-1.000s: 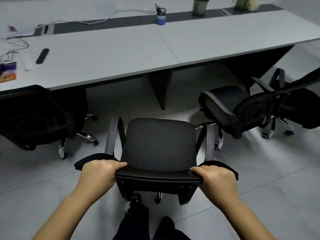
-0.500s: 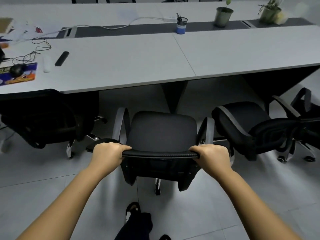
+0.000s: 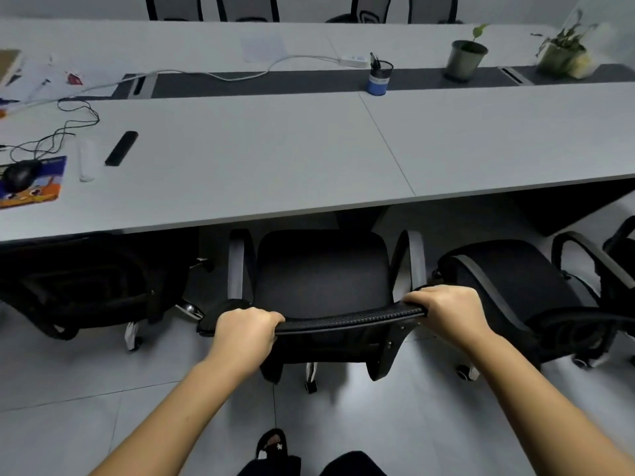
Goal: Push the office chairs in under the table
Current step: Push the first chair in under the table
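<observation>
While our left hand [image 3: 244,333] and right hand [image 3: 450,312] clasp the middle chair [image 3: 321,269] by its backrest, the table [image 3: 275,159] edge lies straight ahead, just over the seat's front.

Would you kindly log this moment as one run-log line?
phase: pushing | left hand, right hand: gripping middle chair backrest | seat front at table edge

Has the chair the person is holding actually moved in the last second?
Yes. The middle chair has rolled forward toward the table: its seat front, earlier well short of the table edge, now sits right at it.
</observation>
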The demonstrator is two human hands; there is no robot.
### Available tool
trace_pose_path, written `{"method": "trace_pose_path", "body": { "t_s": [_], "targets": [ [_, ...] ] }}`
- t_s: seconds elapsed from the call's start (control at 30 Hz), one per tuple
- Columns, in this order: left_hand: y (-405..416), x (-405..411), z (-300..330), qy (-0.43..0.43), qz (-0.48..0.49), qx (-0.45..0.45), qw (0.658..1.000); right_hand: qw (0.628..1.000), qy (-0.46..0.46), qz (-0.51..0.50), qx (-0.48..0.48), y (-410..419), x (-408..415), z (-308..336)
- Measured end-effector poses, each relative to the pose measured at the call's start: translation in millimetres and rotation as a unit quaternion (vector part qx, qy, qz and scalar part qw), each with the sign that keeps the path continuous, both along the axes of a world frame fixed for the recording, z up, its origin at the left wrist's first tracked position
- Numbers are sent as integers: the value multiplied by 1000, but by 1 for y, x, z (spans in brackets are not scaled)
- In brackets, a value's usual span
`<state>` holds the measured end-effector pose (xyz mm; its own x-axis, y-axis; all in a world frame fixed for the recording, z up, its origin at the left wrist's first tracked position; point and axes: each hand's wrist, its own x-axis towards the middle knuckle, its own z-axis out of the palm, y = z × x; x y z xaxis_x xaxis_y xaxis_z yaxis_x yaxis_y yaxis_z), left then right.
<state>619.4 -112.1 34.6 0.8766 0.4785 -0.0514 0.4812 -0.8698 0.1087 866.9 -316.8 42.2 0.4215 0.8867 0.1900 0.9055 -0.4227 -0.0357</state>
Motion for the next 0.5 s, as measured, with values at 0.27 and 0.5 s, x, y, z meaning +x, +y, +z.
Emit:
{"method": "trace_pose_path", "body": {
  "t_s": [0.27, 0.5],
  "targets": [
    [30, 44, 0, 24, 62, 28, 997, 998, 10, 46, -32, 54, 62, 0],
    [44, 70, 4, 21, 122, 31, 992, 995, 5, 83, -46, 81, 91, -2]
  ]
}}
